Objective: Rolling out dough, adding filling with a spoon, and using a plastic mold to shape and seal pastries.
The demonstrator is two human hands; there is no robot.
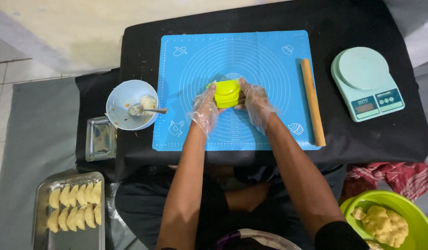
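Note:
A yellow-green plastic dumpling press [227,93] is folded shut over the middle of the blue silicone mat [274,51]. My left hand [205,109], in a clear plastic glove, grips its left side. My right hand [256,103], gloved the same way, presses on its right side. Whatever is inside the press is hidden.
A wooden rolling pin [312,101] lies on the mat's right edge. A mint kitchen scale [366,83] stands at the right. A pale blue bowl [119,97] with filling and a spoon [142,110] sits at the left, beside a small glass dish [101,138]. A metal tray [42,217] of shaped dumplings and a green bowl [408,203] of dough are nearer me.

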